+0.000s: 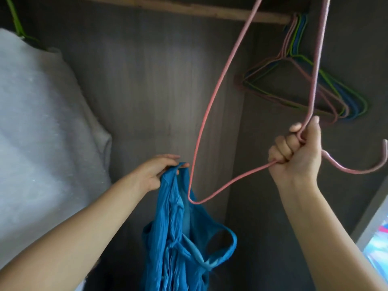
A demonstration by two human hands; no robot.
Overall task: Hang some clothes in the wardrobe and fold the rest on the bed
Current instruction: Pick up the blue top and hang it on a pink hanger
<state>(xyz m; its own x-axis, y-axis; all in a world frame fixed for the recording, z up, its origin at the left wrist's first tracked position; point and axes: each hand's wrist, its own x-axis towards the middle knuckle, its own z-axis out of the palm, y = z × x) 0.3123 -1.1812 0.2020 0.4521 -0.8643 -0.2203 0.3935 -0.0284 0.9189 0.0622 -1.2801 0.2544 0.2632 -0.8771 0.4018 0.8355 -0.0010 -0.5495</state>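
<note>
Fingers: left pinch blue garment | right grip pink hanger | grey wardrobe

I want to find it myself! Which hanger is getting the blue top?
Look inside the dark wardrobe, below its wooden rail. The pink hanger is gripped by the right hand; unlike the bunch of hangers on the rail, it is off it, upside down.

**Blue top and pink hanger inside the wardrobe**

A crumpled blue sleeveless top hangs limp, held up by one strap. A thin pink hanger is tilted with its hook pointing down to the right, one corner poking into the top's opening.
</note>
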